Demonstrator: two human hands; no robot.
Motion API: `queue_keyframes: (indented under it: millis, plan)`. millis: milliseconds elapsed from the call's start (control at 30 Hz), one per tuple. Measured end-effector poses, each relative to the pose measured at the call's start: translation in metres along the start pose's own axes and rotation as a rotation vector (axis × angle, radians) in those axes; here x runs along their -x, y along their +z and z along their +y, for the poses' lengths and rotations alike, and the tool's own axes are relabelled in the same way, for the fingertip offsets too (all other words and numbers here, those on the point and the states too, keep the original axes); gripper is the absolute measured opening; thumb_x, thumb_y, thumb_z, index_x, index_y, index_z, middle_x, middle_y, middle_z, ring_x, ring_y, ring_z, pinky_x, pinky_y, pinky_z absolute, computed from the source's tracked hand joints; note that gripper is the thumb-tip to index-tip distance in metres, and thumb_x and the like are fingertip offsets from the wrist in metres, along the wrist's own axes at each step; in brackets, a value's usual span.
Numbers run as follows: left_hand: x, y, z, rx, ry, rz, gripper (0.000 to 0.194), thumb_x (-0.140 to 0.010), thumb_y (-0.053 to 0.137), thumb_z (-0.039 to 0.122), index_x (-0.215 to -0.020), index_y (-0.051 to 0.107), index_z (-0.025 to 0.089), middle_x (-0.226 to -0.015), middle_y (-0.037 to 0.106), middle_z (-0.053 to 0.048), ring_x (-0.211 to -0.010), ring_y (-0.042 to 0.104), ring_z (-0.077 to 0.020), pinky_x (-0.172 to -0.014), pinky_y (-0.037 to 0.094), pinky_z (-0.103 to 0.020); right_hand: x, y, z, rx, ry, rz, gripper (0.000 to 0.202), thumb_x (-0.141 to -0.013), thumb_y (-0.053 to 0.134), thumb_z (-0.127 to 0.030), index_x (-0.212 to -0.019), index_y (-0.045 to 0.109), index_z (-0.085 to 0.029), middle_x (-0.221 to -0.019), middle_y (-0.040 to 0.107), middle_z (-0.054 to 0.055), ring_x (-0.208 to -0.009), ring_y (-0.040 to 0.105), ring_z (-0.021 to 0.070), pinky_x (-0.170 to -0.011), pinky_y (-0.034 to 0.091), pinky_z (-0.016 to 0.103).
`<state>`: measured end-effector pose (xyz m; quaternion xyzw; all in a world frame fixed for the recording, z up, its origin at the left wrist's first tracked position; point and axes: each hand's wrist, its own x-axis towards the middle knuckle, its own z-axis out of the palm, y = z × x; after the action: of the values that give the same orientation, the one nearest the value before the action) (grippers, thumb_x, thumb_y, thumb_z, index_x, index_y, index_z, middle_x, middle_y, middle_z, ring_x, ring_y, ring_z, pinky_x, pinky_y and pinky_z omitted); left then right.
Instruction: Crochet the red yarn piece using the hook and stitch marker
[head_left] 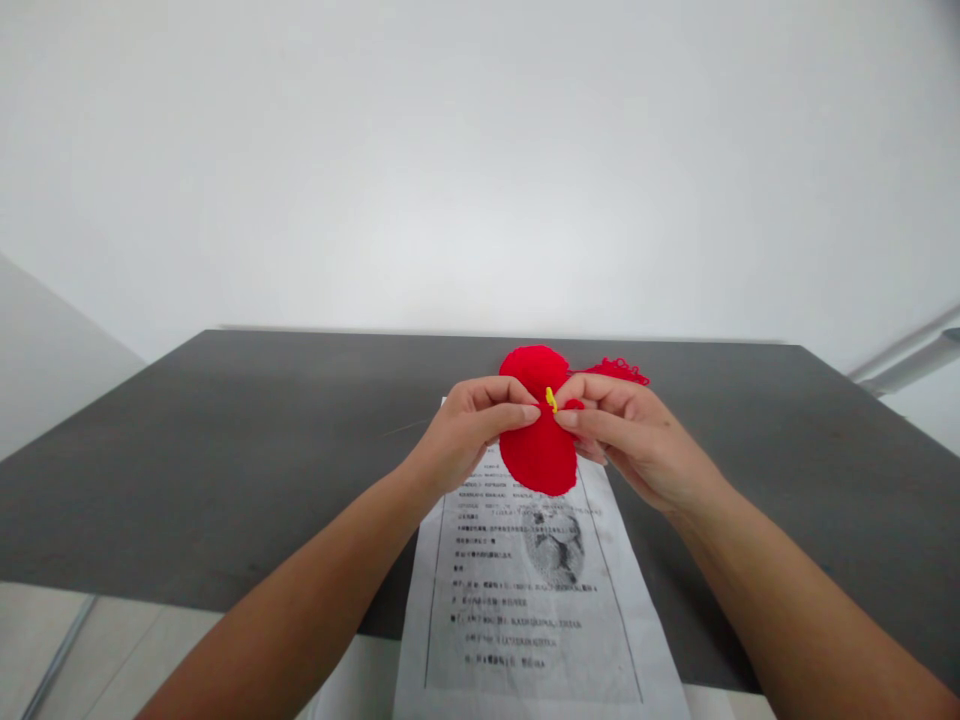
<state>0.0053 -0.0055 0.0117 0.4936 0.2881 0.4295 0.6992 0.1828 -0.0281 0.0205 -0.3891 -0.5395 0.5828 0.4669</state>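
Above the printed sheet, both my hands hold a red crocheted piece with rounded, petal-like lobes at top and bottom. My left hand pinches its narrow middle from the left, thumb and forefinger closed. From the other side, my right hand is closed in a pinch at the same middle. A small bright yellow piece sticks up between the two sets of fingertips; I cannot tell whether it is yarn or a clip. A bit of red shows between the right fingers, which partly hide the centre.
Under the hands, a printed paper sheet with a dark picture hangs over the near edge of the dark grey table. Behind the right hand lies loose curly red yarn. A white wall rises behind the table.
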Motion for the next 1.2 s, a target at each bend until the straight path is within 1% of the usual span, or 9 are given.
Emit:
queue_keyframes:
  millis: [167,433,733,800,867,933,1000,1100,1200]
  plan:
    - [-0.0004,-0.001,0.0003,0.004,-0.002,-0.011,0.017,-0.068,0.079,0.029,-0.065,0.069,0.015,-0.059,0.065,0.0,-0.053,0.054,-0.01,-0.052,0.036,-0.023,0.0004,0.0001,0.0003,0.0,0.004,0.023,0.015,-0.072,0.075,-0.029,-0.072,0.064,-0.019,-0.046,0.045,-0.009,-0.044,0.033,0.0075,-0.047,0.02,0.026]
    - [-0.0006,-0.0016,-0.0006,-0.047,0.013,0.0,0.022,-0.068,0.08,0.031,-0.064,0.065,0.015,-0.059,0.063,0.001,-0.053,0.052,-0.0096,-0.052,0.035,-0.024,-0.0003,-0.0013,0.0023,0.016,-0.008,0.017,0.016,-0.073,0.075,-0.031,-0.074,0.064,-0.02,-0.049,0.044,-0.008,-0.046,0.033,0.0089,-0.048,0.02,0.027]
    - [0.0003,-0.0022,-0.0026,-0.145,0.085,0.032,0.019,-0.071,0.078,0.03,-0.067,0.066,0.015,-0.063,0.063,0.001,-0.057,0.052,-0.0102,-0.057,0.038,-0.025,-0.0008,-0.0008,0.0031,0.096,-0.038,0.024,0.017,-0.074,0.074,-0.029,-0.075,0.06,-0.02,-0.056,0.043,-0.008,-0.05,0.032,0.0086,-0.051,0.021,0.027]
    - [0.0001,-0.0022,-0.0025,-0.163,0.102,0.037,0.018,-0.071,0.078,0.03,-0.068,0.066,0.016,-0.064,0.064,0.001,-0.057,0.053,-0.0104,-0.057,0.039,-0.025,-0.0004,-0.0014,0.002,0.106,-0.042,0.024,0.014,-0.075,0.071,-0.028,-0.078,0.061,-0.02,-0.057,0.044,-0.008,-0.051,0.033,0.0091,-0.051,0.023,0.027]
    - [-0.0001,-0.0022,-0.0019,-0.196,0.116,0.044,0.017,-0.071,0.078,0.028,-0.069,0.067,0.016,-0.065,0.064,0.001,-0.058,0.053,-0.0108,-0.058,0.04,-0.025,0.0,-0.0016,0.001,0.093,-0.049,0.037,0.011,-0.078,0.067,-0.028,-0.084,0.063,-0.02,-0.057,0.045,-0.007,-0.051,0.035,0.0103,-0.051,0.024,0.028]
    - [0.0,-0.002,-0.0009,-0.241,0.115,0.037,0.015,-0.071,0.077,0.027,-0.069,0.067,0.016,-0.066,0.065,0.001,-0.059,0.055,-0.0115,-0.059,0.041,-0.025,0.0002,-0.0011,0.0004,0.098,-0.082,0.067,0.014,-0.083,0.063,-0.03,-0.093,0.064,-0.021,-0.057,0.045,-0.007,-0.051,0.036,0.0116,-0.051,0.026,0.028]
    - [0.0002,-0.0017,0.0,-0.273,0.107,0.015,0.014,-0.071,0.077,0.026,-0.069,0.068,0.015,-0.066,0.065,0.0,-0.06,0.055,-0.0119,-0.059,0.041,-0.025,0.0001,-0.0003,0.0005,0.153,-0.129,0.087,0.017,-0.088,0.062,-0.035,-0.097,0.065,-0.021,-0.059,0.045,-0.007,-0.053,0.036,0.0121,-0.051,0.026,0.028]
    - [-0.0002,-0.0019,0.0002,-0.285,0.125,-0.004,0.014,-0.073,0.075,0.026,-0.07,0.068,0.015,-0.065,0.065,0.001,-0.059,0.054,-0.0114,-0.059,0.041,-0.025,-0.0008,-0.0006,0.002,0.223,-0.169,0.082,0.017,-0.09,0.063,-0.037,-0.086,0.063,-0.021,-0.061,0.042,-0.006,-0.054,0.035,0.0114,-0.051,0.026,0.028]
    - [-0.0013,-0.0029,-0.0008,-0.274,0.181,0.003,0.011,-0.075,0.075,0.024,-0.073,0.07,0.015,-0.068,0.066,0.001,-0.062,0.055,-0.0112,-0.062,0.043,-0.025,-0.0021,-0.003,0.0045,0.195,-0.172,0.07,0.016,-0.089,0.064,-0.033,-0.08,0.059,-0.021,-0.06,0.041,-0.007,-0.053,0.033,0.0104,-0.05,0.024,0.027]
